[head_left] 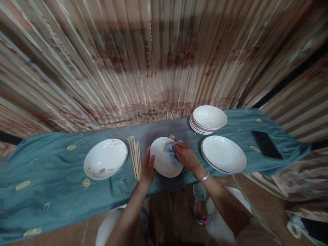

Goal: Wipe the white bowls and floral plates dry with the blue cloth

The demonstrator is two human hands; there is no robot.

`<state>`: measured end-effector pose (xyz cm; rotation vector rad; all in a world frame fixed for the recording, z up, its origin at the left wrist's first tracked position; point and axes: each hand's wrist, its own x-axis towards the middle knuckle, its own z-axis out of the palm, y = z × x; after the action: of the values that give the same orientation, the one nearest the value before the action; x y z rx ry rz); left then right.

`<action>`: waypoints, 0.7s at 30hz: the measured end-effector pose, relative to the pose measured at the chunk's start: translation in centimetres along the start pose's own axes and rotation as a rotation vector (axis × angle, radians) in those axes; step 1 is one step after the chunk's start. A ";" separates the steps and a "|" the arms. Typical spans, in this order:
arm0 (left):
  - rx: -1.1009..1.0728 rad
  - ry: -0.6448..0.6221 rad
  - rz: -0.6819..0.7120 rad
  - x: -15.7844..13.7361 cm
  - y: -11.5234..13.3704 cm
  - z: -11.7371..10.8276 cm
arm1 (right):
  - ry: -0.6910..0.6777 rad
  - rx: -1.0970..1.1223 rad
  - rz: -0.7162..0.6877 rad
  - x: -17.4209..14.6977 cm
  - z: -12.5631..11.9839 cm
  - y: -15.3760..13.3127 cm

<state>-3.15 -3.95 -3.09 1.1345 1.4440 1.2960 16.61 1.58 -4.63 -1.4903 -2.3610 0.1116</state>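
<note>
A round white plate (161,157) is in front of me, over the middle of the cloth-covered table. My left hand (148,167) grips its left rim, the thumb over the edge and the fingers hidden behind or under it. On the plate's right side my right hand (186,155) bunches a light blue cloth (172,152) and presses it against the surface. The right fingers are curled round the cloth. Several wooden chopsticks (135,159) lie just left of my left hand.
A flower-patterned plate (106,160) sits at the left. To the right are stacked white plates (224,155), with a stack of bowls (209,118) behind them. A black phone (267,145) lies farther right on the green tablecloth (64,184). Pleated curtains (153,68) hang behind.
</note>
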 end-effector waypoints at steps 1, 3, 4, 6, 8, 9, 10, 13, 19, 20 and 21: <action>0.005 0.004 -0.002 0.0 -0.1 0.0 | 0.014 0.005 -0.007 0.2 0.1 0.0; 0.021 0.012 -0.004 0.0 -0.2 0.0 | 0.030 0.016 -0.018 0.7 0.3 0.0; 0.030 0.010 -0.003 -0.1 -0.2 0.0 | 0.035 0.022 -0.021 0.9 0.4 -0.1; 0.032 -0.002 -0.003 -0.1 -0.2 -0.1 | 0.046 0.038 -0.024 1.3 0.6 -0.3; 0.014 -0.013 -0.009 -0.2 -0.2 0.0 | 0.066 0.058 -0.017 1.7 0.8 -0.5; 0.008 -0.013 -0.009 -0.2 -0.2 0.0 | 0.079 0.070 -0.012 1.9 0.9 -0.6; 0.006 -0.009 -0.005 -0.2 -0.2 0.0 | 0.091 0.083 -0.008 2.0 1.0 -0.8; -0.006 -0.004 -0.009 -0.2 -0.3 0.0 | 0.125 0.130 -0.011 2.3 1.4 -1.3; -0.046 -0.028 -0.003 0.0 -0.8 0.0 | 0.184 0.213 -0.036 2.6 2.1 -2.7; -0.043 -0.027 0.002 0.0 -0.8 0.0 | 0.189 0.218 -0.043 2.7 2.1 -2.9; -0.044 -0.029 0.001 0.0 -0.9 -0.1 | 0.191 0.222 -0.051 2.7 2.2 -3.1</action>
<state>-3.30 -3.98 -3.99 1.1207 1.3875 1.3003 12.20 2.87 -5.23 -1.2758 -2.1554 0.2029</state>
